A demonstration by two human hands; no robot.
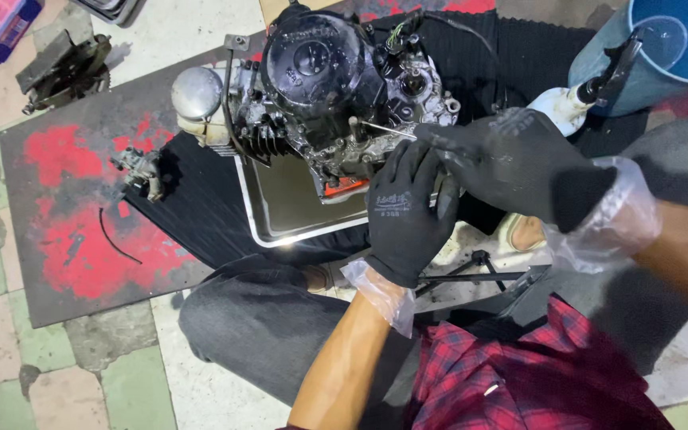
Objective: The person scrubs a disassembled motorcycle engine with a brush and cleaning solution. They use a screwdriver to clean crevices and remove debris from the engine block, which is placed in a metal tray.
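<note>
A dirty black motorcycle engine [320, 87] stands over a metal drip tray [280, 215] on a ribbed black mat. Both my hands wear black work gloves over clear plastic gloves. My right hand [511, 163] grips a thin metal tool [388, 130] whose tip points into the engine's near side. My left hand [408, 211] sits just below it, fingers curled against the same tool and the engine's edge. What lies under the palms is hidden.
A small carburettor-like part [143, 169] and a curved black wire [117, 239] lie on the red-stained board at left. A metal bracket [65, 70] rests on the tiled floor. A blue bucket [678, 36] stands top right. My knees frame the tray.
</note>
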